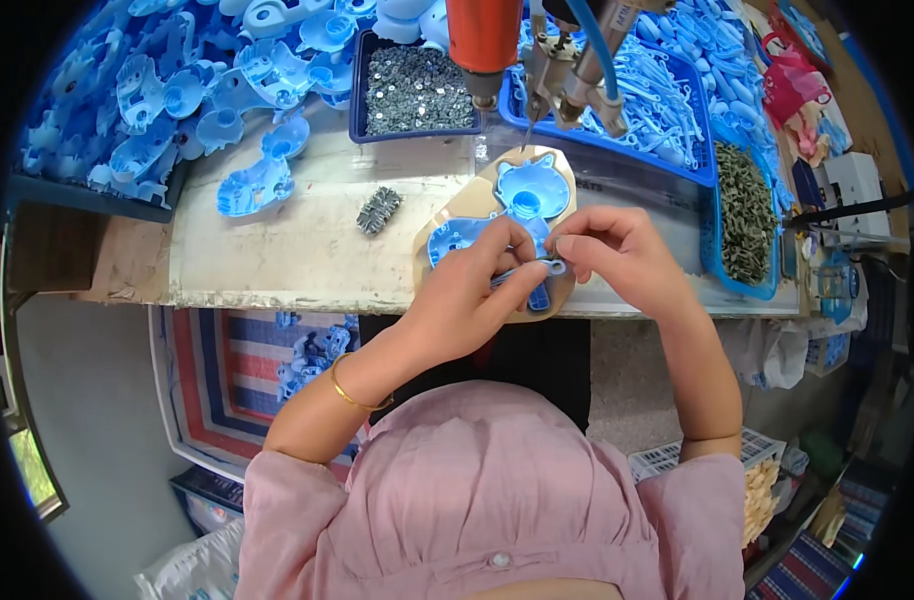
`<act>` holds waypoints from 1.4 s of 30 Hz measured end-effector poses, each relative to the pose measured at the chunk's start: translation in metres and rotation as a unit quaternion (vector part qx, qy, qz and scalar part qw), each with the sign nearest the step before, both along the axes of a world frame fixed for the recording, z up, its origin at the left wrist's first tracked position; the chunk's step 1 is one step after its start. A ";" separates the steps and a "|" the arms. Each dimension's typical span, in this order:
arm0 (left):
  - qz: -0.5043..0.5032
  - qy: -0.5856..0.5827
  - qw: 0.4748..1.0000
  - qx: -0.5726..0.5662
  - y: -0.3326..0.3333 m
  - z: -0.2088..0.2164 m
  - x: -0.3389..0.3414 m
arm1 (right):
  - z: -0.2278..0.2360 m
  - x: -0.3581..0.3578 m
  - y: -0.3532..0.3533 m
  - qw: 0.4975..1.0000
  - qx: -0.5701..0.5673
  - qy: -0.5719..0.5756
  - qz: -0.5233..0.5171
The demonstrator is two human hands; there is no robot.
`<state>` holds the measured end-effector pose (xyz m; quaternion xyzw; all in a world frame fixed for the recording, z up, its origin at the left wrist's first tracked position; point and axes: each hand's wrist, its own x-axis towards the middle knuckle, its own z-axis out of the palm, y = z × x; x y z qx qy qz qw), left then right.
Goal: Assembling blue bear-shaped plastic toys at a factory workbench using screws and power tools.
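In front of me a light-blue animal-shaped plastic shell (pixel 535 188) lies hollow side up on a tan board (pixel 567 172) at the table's front edge. Over the shell's near part, my left hand (pixel 472 282) is closed on a slim light-blue plastic piece with a ring end (pixel 556 267). My right hand (pixel 617 255) meets it from the right, thumb and fingers pinched close to that ring. Whatever tiny thing sits between the right fingertips is too small to make out. The left fingers cover part of the shell.
Over the board hang an orange-red screwdriver (pixel 485 40) and a metal fixture (pixel 567 75). Behind stand a tray of small metal parts (pixel 422 90) and a basket of light-blue sticks (pixel 627 110). A bin of dark metal pieces (pixel 747 215) is right; a metal cluster (pixel 379 211) lies left.
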<state>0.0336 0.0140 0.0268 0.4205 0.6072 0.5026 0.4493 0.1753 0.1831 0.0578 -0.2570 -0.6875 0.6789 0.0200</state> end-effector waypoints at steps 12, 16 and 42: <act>0.024 0.238 0.971 -0.002 0.000 0.008 0.008 | 0.007 0.005 -0.010 0.993 0.105 -0.052 -0.024; -0.034 0.056 0.998 0.008 -0.004 0.001 -0.002 | 0.002 0.009 0.003 0.997 -0.059 -0.030 0.036; 0.108 0.465 0.876 0.074 -0.013 -0.021 -0.038 | -0.035 -0.023 0.000 0.996 0.079 -0.023 -0.029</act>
